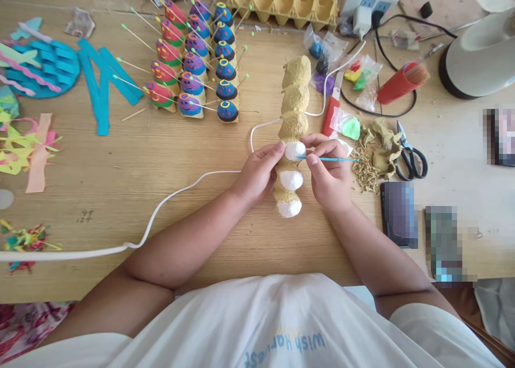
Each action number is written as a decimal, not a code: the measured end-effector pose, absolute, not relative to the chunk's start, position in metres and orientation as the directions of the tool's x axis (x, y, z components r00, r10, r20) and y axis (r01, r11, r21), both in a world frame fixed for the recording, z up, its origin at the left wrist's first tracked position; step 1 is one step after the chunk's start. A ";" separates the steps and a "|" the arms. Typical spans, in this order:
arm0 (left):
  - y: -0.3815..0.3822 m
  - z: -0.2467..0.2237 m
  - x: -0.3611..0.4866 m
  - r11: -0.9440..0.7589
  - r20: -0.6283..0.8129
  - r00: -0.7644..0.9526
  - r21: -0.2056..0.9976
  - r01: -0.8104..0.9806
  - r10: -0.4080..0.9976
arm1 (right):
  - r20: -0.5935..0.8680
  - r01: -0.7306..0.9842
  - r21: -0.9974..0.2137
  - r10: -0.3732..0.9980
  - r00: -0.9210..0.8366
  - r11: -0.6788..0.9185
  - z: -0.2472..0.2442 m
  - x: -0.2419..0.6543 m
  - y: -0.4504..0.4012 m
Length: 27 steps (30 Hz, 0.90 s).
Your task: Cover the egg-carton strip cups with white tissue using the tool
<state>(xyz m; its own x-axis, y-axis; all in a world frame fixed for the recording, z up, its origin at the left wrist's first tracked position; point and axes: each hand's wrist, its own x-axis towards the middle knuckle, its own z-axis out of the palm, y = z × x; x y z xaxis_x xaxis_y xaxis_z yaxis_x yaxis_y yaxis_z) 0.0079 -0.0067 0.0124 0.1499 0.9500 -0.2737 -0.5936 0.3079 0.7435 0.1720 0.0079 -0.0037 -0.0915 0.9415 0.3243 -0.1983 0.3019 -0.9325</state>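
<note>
My left hand [263, 169] grips the side of a strip of egg carton [295, 97], thumb against one of its bumps. The strip points away from me; its three nearer bumps carry white clay [291, 180], while the farther ones are bare tan pulp. Pinched in my right hand [328, 177] is a thin blue stick-like tool [328, 159], its tip touching the edge of the third white bump. Fingers of that hand also rest by the strip. A bit of white material [345, 147] shows behind my right fingers.
Painted egg-carton caterpillars [192, 67] with pins stand at the back. Right of the strip lie a red-handled knife [330, 113], carton scraps [372, 153], scissors [411, 159] and phones. A white cable [161, 199] crosses the left side. A power strip [370, 6] sits behind.
</note>
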 end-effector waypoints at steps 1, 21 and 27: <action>-0.007 0.011 0.008 0.304 -0.269 0.150 0.748 -0.590 0.951 | 0.321 -0.197 -0.934 0.943 -0.092 0.298 -0.004 0.172 0.008; -0.007 -0.001 0.006 0.285 -0.247 0.146 0.769 -0.572 0.958 | 0.325 -0.086 -0.943 0.944 -0.048 0.320 -0.004 0.174 0.008; -0.008 0.001 0.006 0.292 -0.247 0.157 0.772 -0.565 0.956 | 0.327 -0.113 -0.940 0.944 -0.040 0.321 -0.005 0.172 0.008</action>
